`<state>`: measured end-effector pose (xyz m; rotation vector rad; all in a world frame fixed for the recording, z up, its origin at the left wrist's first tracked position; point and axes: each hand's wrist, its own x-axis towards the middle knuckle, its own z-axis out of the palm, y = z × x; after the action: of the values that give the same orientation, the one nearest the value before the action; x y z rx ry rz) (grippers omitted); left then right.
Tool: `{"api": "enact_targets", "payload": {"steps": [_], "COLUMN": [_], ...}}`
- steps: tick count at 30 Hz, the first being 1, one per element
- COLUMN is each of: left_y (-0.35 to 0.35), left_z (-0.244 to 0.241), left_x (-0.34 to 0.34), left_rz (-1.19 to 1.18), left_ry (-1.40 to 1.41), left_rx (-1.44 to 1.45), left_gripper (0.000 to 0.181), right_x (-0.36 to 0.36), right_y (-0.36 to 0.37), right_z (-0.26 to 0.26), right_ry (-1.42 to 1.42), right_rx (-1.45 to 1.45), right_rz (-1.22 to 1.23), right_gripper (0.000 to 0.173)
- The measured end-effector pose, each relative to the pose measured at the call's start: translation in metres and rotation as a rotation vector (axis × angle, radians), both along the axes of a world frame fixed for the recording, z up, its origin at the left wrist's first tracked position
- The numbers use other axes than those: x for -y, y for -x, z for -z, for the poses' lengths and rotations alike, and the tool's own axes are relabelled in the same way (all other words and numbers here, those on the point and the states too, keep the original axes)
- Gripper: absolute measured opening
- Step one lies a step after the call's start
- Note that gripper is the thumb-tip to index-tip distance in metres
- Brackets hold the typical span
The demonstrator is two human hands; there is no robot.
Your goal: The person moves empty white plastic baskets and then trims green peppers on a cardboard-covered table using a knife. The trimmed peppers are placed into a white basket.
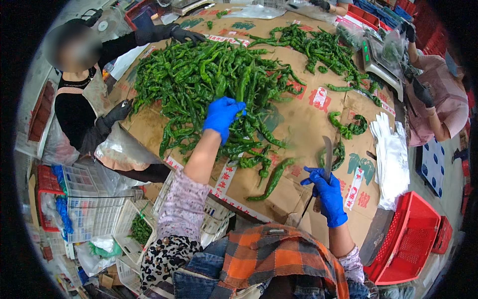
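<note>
My left hand (pixel 223 116), in a blue glove, reaches over a large heap of long green peppers (pixel 186 80). Its fingers are closed on a green pepper (pixel 243 83) that points away from me. In my right hand (pixel 328 196), also gloved in blue, is a knife (pixel 328 153) with a slim curved blade pointing up and away. A single long pepper (pixel 274 179) lies between my hands, close to the front edge of the cardboard. Curled peppers (pixel 338 155) rest just beyond the knife, partly hidden by it.
Printed cardboard (pixel 291 123) covers the table. White plastic bags (pixel 390 157) lie at its right edge, above red crates (pixel 407 243). A second pepper pile (pixel 325 48) and a scale (pixel 381 61) are farther back. Co-workers stand left and right; one gloved hand (pixel 186 34) touches the heap.
</note>
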<state>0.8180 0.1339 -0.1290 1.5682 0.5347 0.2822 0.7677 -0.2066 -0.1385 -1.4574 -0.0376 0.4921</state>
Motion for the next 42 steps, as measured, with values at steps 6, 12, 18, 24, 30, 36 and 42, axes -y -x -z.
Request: {"api": "enact_targets", "payload": {"steps": [6, 12, 18, 24, 30, 36, 42], "left_y": [0.084, 0.129, 0.112, 0.104, 0.117, 0.127, 0.129], "left_z": [0.012, 0.026, 0.028, 0.021, 0.015, 0.0, 0.003], "left_x": [0.06, 0.12, 0.114, 0.109, 0.104, 0.112, 0.109], "left_rz": [0.121, 0.319, 0.239, 0.395, 0.436, 0.522, 0.543], "left_ry": [0.624, 0.671, -0.062, 0.285, -0.201, -0.336, -0.002], "left_rx": [0.046, -0.121, 0.267, 0.189, 0.12, 0.129, -0.041], "left_gripper": [0.019, 0.016, 0.022, 0.023, 0.013, 0.014, 0.016], "right_x": [-0.048, -0.086, -0.062, -0.057, -0.05, -0.054, -0.035], "right_y": [-0.023, -0.027, -0.016, 0.007, -0.003, -0.007, -0.009], "right_z": [-0.014, -0.018, -0.01, -0.013, -0.003, 0.011, 0.03], "right_ry": [-0.015, -0.012, 0.024, 0.062, 0.861, 0.934, 0.951], "right_rx": [-0.029, -0.056, -0.055, 0.014, 1.063, 1.249, 1.101], "right_rz": [-0.207, -0.222, -0.456, -0.477, -0.366, -0.393, -0.481], "right_gripper": [0.029, 0.031, 0.02, 0.02, 0.041, 0.047, 0.052]}}
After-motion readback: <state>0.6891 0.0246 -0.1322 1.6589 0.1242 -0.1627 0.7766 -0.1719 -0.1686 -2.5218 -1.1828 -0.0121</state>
